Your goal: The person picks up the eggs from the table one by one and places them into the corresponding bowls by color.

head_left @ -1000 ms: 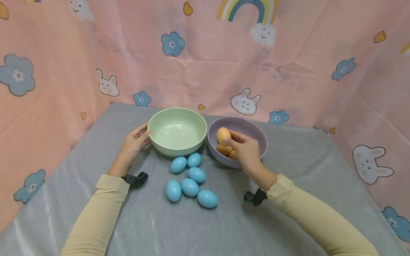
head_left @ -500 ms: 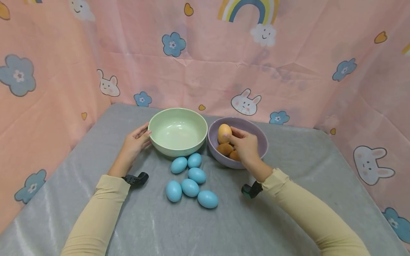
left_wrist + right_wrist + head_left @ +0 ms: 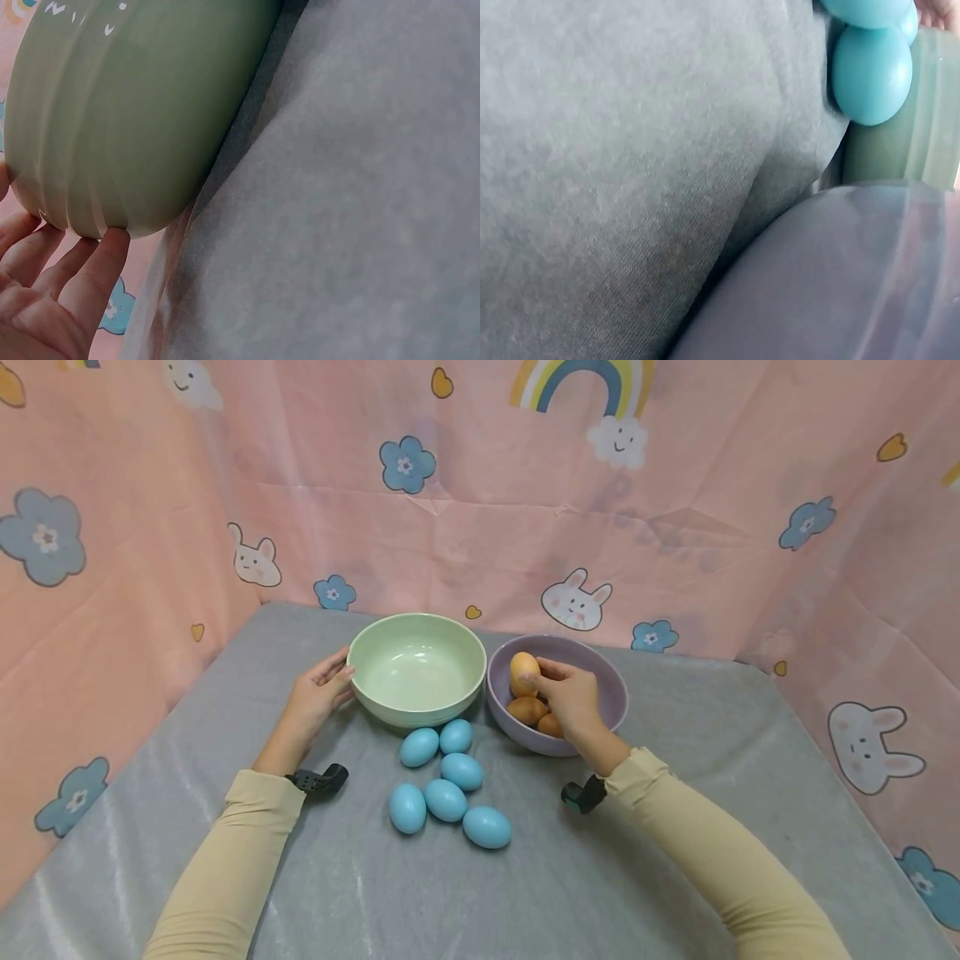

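Note:
My right hand (image 3: 573,700) pinches a light-brown egg (image 3: 523,673) between thumb and fingers over the purple bowl (image 3: 611,672). Below it, darker brown eggs (image 3: 527,711) lie in that bowl, partly hidden by the hand. The pale green bowl (image 3: 416,664) stands just left of the purple one, with nothing inside. My left hand (image 3: 318,687) touches its left side; in the left wrist view the fingertips (image 3: 114,238) rest spread against the outer wall. The right wrist view shows the purple bowl's outer side (image 3: 810,277), without the right hand.
Several blue eggs (image 3: 446,800) lie loose on the grey cloth-covered table (image 3: 360,893) in front of the bowls, the nearest ones right by the green bowl's base. A pink patterned curtain (image 3: 480,543) encloses the back and sides.
The right hand has shifted slightly up and left, then stayed almost in place with the egg over the purple bowl. Its forearm has swung left. The left hand holds its place.

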A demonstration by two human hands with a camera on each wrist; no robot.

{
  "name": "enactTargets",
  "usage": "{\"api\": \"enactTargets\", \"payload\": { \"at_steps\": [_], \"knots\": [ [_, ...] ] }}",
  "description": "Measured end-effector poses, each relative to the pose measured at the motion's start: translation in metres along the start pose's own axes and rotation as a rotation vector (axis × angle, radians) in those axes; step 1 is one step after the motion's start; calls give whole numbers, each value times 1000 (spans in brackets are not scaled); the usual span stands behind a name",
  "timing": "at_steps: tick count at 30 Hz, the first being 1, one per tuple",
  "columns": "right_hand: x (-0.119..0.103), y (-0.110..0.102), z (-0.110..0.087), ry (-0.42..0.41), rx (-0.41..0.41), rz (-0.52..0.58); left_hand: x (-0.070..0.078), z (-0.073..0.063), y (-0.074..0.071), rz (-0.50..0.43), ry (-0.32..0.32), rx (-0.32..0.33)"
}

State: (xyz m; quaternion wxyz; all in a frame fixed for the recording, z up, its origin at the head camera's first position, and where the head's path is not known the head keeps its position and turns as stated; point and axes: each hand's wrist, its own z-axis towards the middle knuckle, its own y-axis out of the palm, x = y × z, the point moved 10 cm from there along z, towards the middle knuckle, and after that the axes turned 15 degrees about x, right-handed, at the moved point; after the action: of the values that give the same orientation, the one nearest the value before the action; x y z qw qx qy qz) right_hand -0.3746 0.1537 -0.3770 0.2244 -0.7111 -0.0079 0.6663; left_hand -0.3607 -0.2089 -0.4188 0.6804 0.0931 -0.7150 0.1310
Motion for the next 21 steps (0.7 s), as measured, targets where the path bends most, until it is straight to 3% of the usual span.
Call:
{"api": "enactTargets", "payload": {
  "at_steps": [21],
  "knots": [
    [4,13,10,-22,-52,-109,0,0,0,1,6,0]
  ]
}}
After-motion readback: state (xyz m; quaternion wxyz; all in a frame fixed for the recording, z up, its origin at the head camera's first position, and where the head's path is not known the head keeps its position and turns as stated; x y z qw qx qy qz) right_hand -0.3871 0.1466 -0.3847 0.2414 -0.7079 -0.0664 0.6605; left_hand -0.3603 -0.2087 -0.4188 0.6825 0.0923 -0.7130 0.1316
